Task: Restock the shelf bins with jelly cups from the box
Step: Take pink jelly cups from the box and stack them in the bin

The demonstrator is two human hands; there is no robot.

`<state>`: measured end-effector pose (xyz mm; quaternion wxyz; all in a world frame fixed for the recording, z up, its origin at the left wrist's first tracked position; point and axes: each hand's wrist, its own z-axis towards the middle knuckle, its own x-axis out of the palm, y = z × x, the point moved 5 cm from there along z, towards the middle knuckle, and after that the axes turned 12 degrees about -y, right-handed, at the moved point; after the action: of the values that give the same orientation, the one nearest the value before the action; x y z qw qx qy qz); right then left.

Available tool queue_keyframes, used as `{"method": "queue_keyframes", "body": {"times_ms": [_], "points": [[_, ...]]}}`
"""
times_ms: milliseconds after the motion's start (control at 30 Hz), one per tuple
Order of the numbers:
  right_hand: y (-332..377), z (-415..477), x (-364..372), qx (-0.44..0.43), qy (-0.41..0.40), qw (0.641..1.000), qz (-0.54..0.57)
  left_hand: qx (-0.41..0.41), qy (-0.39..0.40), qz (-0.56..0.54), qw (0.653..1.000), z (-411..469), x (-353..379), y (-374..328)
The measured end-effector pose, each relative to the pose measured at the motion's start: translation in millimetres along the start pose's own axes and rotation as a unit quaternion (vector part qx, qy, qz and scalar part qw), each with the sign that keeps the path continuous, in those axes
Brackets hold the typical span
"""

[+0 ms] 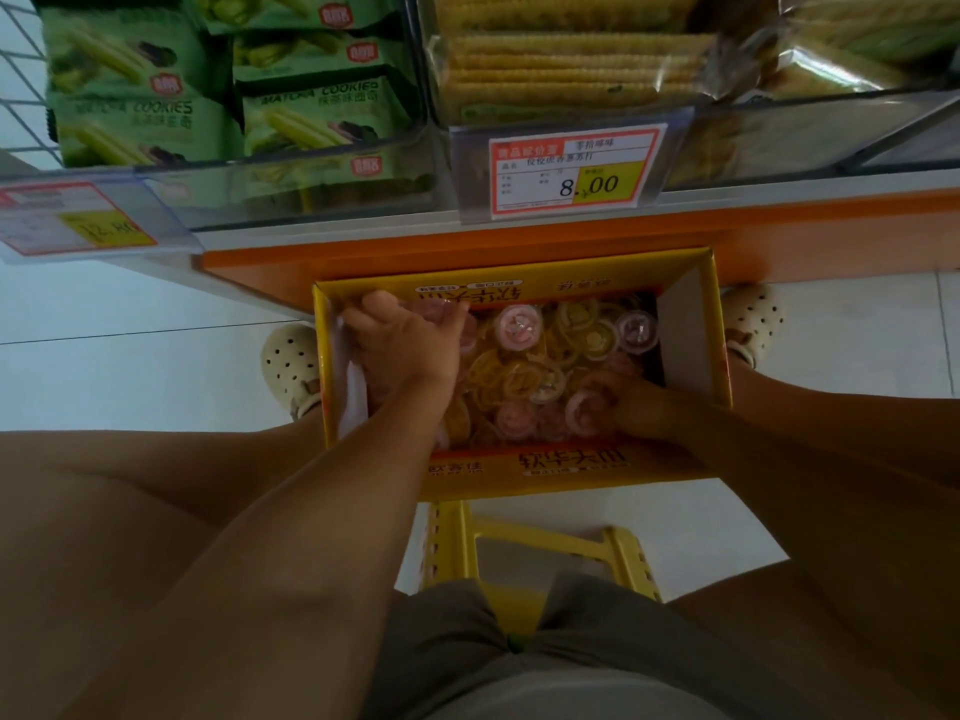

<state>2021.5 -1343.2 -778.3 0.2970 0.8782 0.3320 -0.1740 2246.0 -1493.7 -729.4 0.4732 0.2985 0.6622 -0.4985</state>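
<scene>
An open yellow cardboard box (691, 324) stands on the floor between my feet, holding several pink, yellow and orange jelly cups (519, 356). My left hand (402, 343) reaches into the box's far left corner, its fingers curled round pink jelly cups there. Down in the near right corner, my right hand (631, 405) grips a pink jelly cup (584, 407). Part of the pile is hidden under both hands.
Clear shelf bins above hold green matcha cookie packs (311, 116) and cracker packs (571, 65), with a price tag (569, 171) reading 8.00. An orange shelf base (467, 246) runs behind the box. I sit on a yellow stool (540, 548). White floor tiles lie on both sides.
</scene>
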Motion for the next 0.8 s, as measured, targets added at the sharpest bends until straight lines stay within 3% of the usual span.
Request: {"method": "queue_keyframes", "body": {"times_ms": [100,233,600,800], "points": [[7.4,-0.6,0.3,-0.001,-0.008,1.0,0.025,0.005,-0.031,0.0,1.0,2.2,-0.4,2.5],[12.2,-1.2,-5.3,0.048,-0.029,0.984,0.17,0.036,-0.021,-0.02,0.999,2.9,-2.6,8.8],[68.6,17.6,7.4,0.125,0.011,0.862,0.491,0.177,0.053,0.023,0.983,4.7,-7.0,26.6],[119.5,41.0,14.7,0.08,-0.044,0.92,0.382,0.116,0.107,-0.085,0.984,5.9,-9.0,29.9]]}}
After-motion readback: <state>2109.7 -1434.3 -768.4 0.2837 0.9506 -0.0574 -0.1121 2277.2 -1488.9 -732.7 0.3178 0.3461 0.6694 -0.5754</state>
